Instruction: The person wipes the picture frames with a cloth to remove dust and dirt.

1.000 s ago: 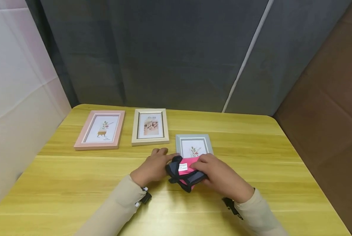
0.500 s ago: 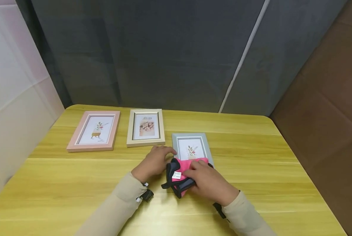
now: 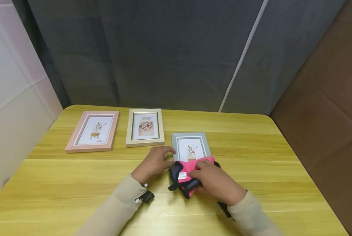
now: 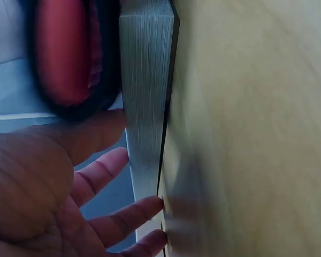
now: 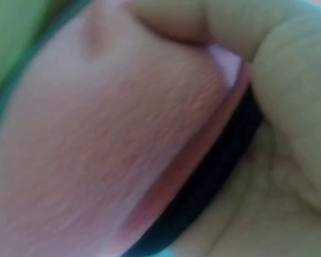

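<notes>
A folded pink and dark grey cloth (image 3: 203, 160) with black edging and a white tag lies over the near part of a grey-blue picture frame (image 3: 190, 136). My right hand (image 3: 218, 180) grips this cloth between thumb and fingers. In the right wrist view the pink cloth (image 5: 107, 139) fills much of the picture, bunched in that hand. My left hand (image 3: 152, 164) is at the frame's left side. The left wrist view shows its fingertips touching the frame's side edge (image 4: 144, 96), fingers fairly straight. The frame's lower part is hidden under the cloth.
A pink picture frame (image 3: 76, 134) and a cream picture frame (image 3: 130, 129) lie face up at the back left of the wooden table (image 3: 252, 157). A dark grey curtain (image 3: 164, 55) hangs behind, with a white cover at left and a brown one at right.
The cloth in my right hand has slid nearer to me over the grey-blue frame, then a little right, baring more of the picture. My left hand stays at the frame's edge.
</notes>
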The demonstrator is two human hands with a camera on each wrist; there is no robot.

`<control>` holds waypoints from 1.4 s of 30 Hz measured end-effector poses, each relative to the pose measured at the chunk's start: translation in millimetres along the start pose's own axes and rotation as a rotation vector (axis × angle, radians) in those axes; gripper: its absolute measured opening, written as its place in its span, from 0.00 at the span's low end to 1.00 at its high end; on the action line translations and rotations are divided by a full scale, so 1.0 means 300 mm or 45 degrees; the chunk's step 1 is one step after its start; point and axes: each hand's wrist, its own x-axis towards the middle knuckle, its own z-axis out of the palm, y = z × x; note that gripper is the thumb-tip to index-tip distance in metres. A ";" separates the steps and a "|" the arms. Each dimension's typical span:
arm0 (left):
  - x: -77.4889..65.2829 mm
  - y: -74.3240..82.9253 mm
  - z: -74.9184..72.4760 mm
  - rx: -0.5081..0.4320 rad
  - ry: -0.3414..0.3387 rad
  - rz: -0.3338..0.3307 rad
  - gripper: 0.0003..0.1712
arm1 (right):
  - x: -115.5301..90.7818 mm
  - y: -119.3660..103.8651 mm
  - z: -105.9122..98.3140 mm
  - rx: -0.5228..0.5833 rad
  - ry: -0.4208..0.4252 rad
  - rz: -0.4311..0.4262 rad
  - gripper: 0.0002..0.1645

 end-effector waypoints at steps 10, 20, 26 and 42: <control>-0.004 -0.002 -0.003 -0.010 -0.004 -0.030 0.18 | 0.003 -0.004 0.002 0.082 -0.049 0.062 0.19; -0.003 -0.003 0.009 -0.094 -0.010 -0.008 0.20 | -0.022 0.058 -0.024 0.023 -0.043 0.266 0.16; 0.000 -0.006 0.009 -0.094 -0.004 -0.002 0.19 | 0.008 -0.003 0.008 0.078 -0.015 -0.050 0.18; -0.004 -0.013 0.013 -0.122 -0.008 0.017 0.19 | -0.038 0.094 -0.031 0.045 -0.001 0.278 0.17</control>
